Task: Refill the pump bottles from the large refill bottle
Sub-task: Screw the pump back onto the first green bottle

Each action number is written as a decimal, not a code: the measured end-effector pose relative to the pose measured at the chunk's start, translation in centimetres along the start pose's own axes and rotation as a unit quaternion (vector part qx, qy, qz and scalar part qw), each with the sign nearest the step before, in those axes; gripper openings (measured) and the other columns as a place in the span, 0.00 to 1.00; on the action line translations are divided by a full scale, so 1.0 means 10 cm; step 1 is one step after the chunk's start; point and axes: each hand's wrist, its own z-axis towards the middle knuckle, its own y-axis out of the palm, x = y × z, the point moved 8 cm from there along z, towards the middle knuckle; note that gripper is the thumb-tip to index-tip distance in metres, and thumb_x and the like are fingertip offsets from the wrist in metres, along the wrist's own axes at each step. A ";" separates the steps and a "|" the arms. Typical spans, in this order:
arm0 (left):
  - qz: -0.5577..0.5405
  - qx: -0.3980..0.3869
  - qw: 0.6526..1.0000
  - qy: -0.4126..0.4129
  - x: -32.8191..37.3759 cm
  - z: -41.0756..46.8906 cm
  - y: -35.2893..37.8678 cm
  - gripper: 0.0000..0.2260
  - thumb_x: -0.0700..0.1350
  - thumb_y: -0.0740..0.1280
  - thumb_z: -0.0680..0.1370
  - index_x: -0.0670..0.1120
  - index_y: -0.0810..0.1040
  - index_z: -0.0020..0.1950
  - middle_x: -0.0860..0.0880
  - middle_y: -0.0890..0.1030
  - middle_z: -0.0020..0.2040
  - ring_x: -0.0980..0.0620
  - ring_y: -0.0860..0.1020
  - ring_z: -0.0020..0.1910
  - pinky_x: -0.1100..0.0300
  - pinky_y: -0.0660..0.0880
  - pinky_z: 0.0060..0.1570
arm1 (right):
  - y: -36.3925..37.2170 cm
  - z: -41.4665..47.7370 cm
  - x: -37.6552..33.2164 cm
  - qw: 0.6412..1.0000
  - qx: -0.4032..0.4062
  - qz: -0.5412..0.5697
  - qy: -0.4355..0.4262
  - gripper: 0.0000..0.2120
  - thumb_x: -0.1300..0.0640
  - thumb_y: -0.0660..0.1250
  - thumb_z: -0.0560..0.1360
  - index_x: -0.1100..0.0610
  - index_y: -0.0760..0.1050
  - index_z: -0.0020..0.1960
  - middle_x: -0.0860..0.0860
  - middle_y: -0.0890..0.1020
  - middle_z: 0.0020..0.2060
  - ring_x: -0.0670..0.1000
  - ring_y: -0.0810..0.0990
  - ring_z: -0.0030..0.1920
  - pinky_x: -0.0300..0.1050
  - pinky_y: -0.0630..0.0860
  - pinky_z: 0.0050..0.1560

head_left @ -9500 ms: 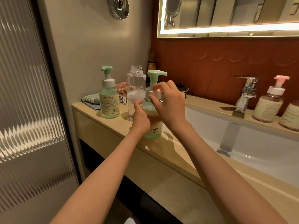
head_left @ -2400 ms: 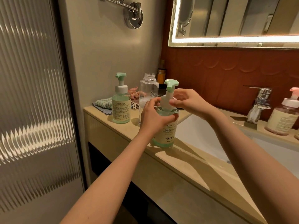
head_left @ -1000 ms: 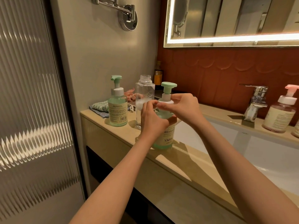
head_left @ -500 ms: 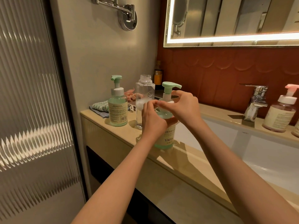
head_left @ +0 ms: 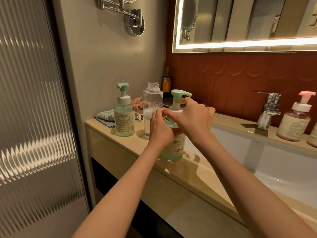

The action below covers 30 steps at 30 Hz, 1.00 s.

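Looking down from the head camera, we had both hands on the green pump bottle (head_left: pixel 173 143), which stood upright near the front edge of the bench (head_left: pixel 180 170). Our left hand (head_left: pixel 160 129) wrapped the bottle's shoulder, its grip closed around the body. Our right hand (head_left: pixel 193 117) pinched the white pump collar (head_left: pixel 176 109) between thumb and fingers, the green pump head (head_left: pixel 180 93) rising above it. We could not tell whether the collar was going on or coming off.

We judged the work to be partly through. This bottle looked nearly full of pale green liquid, and a second green pump bottle (head_left: pixel 124 115) stood capped and full further back on the left. Between them the clear refill bottle (head_left: pixel 152 109), uncapped, held only a little liquid and foam low down. Two pink pump bottles (head_left: pixel 295 121) by the faucet (head_left: pixel 267 110) may remain; that was our guess.

A folded cloth (head_left: pixel 106 117) lay behind the left bottle. The open refill bottle stood just beside our left hand, easily knocked; the basin (head_left: pixel 283 169) lay open at right.
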 end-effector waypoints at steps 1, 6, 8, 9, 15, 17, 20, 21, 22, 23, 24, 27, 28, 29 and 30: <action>0.000 -0.004 1.000 -0.005 -0.01 0.01 0.00 0.30 0.41 0.75 0.69 0.48 0.65 0.67 0.50 0.67 0.67 0.50 0.67 0.66 0.54 0.67 0.62 | 0.00 0.00 -0.02 1.000 0.007 -0.010 -0.007 0.30 0.32 0.61 0.70 0.53 0.73 0.60 0.50 0.82 0.47 0.53 0.78 0.53 0.52 0.62 0.61; -0.016 -0.022 1.000 -0.014 -0.05 0.02 0.01 0.30 0.46 0.76 0.67 0.50 0.65 0.65 0.51 0.69 0.65 0.51 0.68 0.63 0.55 0.69 0.59 | 0.17 0.03 0.12 0.985 -0.088 0.148 -0.006 0.34 0.35 0.68 0.68 0.52 0.68 0.67 0.50 0.80 0.58 0.53 0.76 0.60 0.54 0.68 0.62; -0.032 -0.039 0.999 -0.015 -0.06 0.02 0.01 0.31 0.46 0.75 0.68 0.50 0.65 0.66 0.51 0.69 0.64 0.53 0.68 0.62 0.58 0.68 0.57 | 0.31 -0.01 0.21 0.936 -0.186 0.299 0.018 0.35 0.42 0.71 0.68 0.52 0.64 0.71 0.50 0.74 0.65 0.51 0.72 0.65 0.49 0.68 0.64; -0.041 -0.050 0.998 -0.015 -0.06 0.02 0.00 0.31 0.47 0.75 0.68 0.50 0.64 0.67 0.51 0.69 0.64 0.54 0.68 0.61 0.59 0.68 0.56 | 0.36 -0.05 0.24 0.907 -0.229 0.351 0.028 0.34 0.47 0.71 0.70 0.53 0.63 0.71 0.50 0.72 0.67 0.51 0.70 0.66 0.46 0.68 0.63; -0.051 -0.110 0.992 -0.023 -0.03 0.07 -0.02 0.36 0.45 0.75 0.69 0.50 0.59 0.71 0.48 0.69 0.67 0.50 0.69 0.63 0.55 0.68 0.59 | 0.33 0.01 0.18 0.871 -0.260 0.417 0.003 0.20 0.55 0.70 0.73 0.52 0.72 0.63 0.41 0.76 0.54 0.39 0.75 0.53 0.35 0.71 0.51; -0.052 -0.118 0.991 -0.027 -0.04 0.08 -0.03 0.37 0.44 0.75 0.69 0.50 0.58 0.72 0.47 0.68 0.68 0.48 0.68 0.66 0.52 0.68 0.62 | 0.36 0.04 0.11 0.873 -0.266 0.408 -0.010 0.16 0.53 0.70 0.72 0.50 0.74 0.59 0.42 0.78 0.50 0.39 0.77 0.50 0.35 0.72 0.47; -0.049 -0.119 0.991 -0.025 -0.02 0.08 -0.05 0.36 0.43 0.74 0.69 0.50 0.58 0.72 0.46 0.67 0.68 0.47 0.68 0.66 0.51 0.69 0.62 | 0.37 0.10 0.17 0.900 -0.207 0.384 0.008 0.21 0.51 0.74 0.67 0.54 0.78 0.58 0.47 0.81 0.52 0.46 0.79 0.52 0.41 0.76 0.50; -0.045 -0.118 0.992 -0.022 -0.01 0.09 -0.05 0.36 0.43 0.74 0.69 0.50 0.58 0.71 0.46 0.67 0.68 0.47 0.67 0.66 0.52 0.68 0.61 | 0.33 0.11 0.21 0.908 -0.182 0.376 0.021 0.22 0.51 0.76 0.65 0.55 0.79 0.58 0.48 0.81 0.51 0.46 0.79 0.51 0.41 0.76 0.50; -0.035 -0.117 0.992 -0.014 0.01 0.10 -0.05 0.36 0.43 0.74 0.69 0.51 0.58 0.71 0.46 0.67 0.68 0.47 0.67 0.66 0.54 0.68 0.60 | 0.29 0.13 0.26 0.917 -0.157 0.365 0.032 0.23 0.51 0.77 0.64 0.56 0.79 0.57 0.48 0.81 0.50 0.46 0.79 0.50 0.41 0.76 0.50; -0.025 -0.118 0.993 -0.004 0.05 0.12 -0.04 0.36 0.44 0.74 0.69 0.51 0.58 0.71 0.47 0.66 0.68 0.48 0.66 0.66 0.55 0.67 0.59 | 0.24 0.15 0.32 0.925 -0.137 0.353 0.042 0.24 0.50 0.77 0.64 0.57 0.79 0.57 0.48 0.81 0.50 0.46 0.78 0.49 0.40 0.76 0.49; -0.019 -0.119 0.993 0.006 0.10 0.14 -0.04 0.36 0.45 0.74 0.69 0.51 0.59 0.71 0.47 0.67 0.68 0.50 0.66 0.65 0.57 0.66 0.58 | 0.19 0.17 0.38 0.929 -0.121 0.345 0.056 0.25 0.49 0.77 0.64 0.58 0.79 0.57 0.48 0.81 0.50 0.46 0.78 0.49 0.40 0.76 0.49; -0.025 -0.114 0.993 0.025 0.30 0.24 0.09 0.32 0.45 0.73 0.70 0.51 0.62 0.70 0.50 0.68 0.65 0.54 0.67 0.60 0.59 0.65 0.55 | 0.04 0.31 0.67 0.937 -0.083 0.322 0.111 0.28 0.46 0.77 0.63 0.59 0.78 0.59 0.51 0.81 0.54 0.47 0.78 0.49 0.42 0.76 0.50; -0.019 -0.119 0.992 0.032 0.37 0.28 0.18 0.29 0.46 0.72 0.71 0.51 0.64 0.69 0.51 0.69 0.64 0.54 0.68 0.61 0.59 0.65 0.55 | -0.02 0.36 0.78 0.941 -0.073 0.304 0.126 0.29 0.45 0.77 0.63 0.59 0.78 0.59 0.51 0.81 0.54 0.47 0.78 0.49 0.43 0.76 0.49; -0.012 -0.129 0.991 0.036 0.43 0.32 0.32 0.27 0.45 0.71 0.72 0.51 0.66 0.68 0.51 0.70 0.64 0.54 0.68 0.61 0.59 0.66 0.55 | -0.07 0.42 0.89 0.948 -0.063 0.282 0.136 0.28 0.45 0.76 0.63 0.59 0.79 0.58 0.52 0.82 0.53 0.48 0.78 0.49 0.43 0.77 0.49; -0.002 -0.136 0.990 0.039 0.48 0.36 0.43 0.24 0.45 0.71 0.73 0.50 0.68 0.67 0.50 0.70 0.65 0.53 0.69 0.63 0.59 0.66 0.55 | -0.10 0.46 0.95 0.954 -0.060 0.258 0.141 0.26 0.45 0.76 0.64 0.59 0.80 0.56 0.52 0.82 0.51 0.48 0.78 0.47 0.43 0.77 0.47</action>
